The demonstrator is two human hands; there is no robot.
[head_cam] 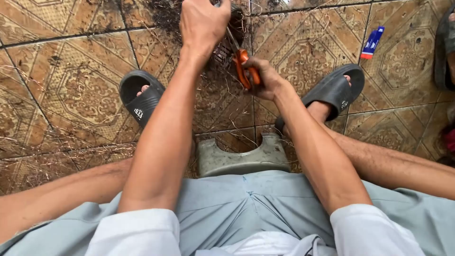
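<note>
The fingers of the right hand are curled through the orange handles of a pair of scissors, gripping them, while the fingers of the left hand are closed over a dark, fibrous bundle at the top edge of the view; how much of that bundle they wrap cannot be told, since the back of the hand hides it. The scissors sit just beside the left wrist, their blades angled up into the bundle, between the two feet and above the floor. The patterned brown tiled floor spreads under everything, littered with thin dry strands and a dark patch of clippings near the top. The person sits low, in pale grey shorts and white sleeves, on a worn grey stool whose front edge shows between the knees. A dark slide sandal is on the left foot and another on the right, set well apart. A small blue, white and red tube lies on the tiles at upper right.
</note>
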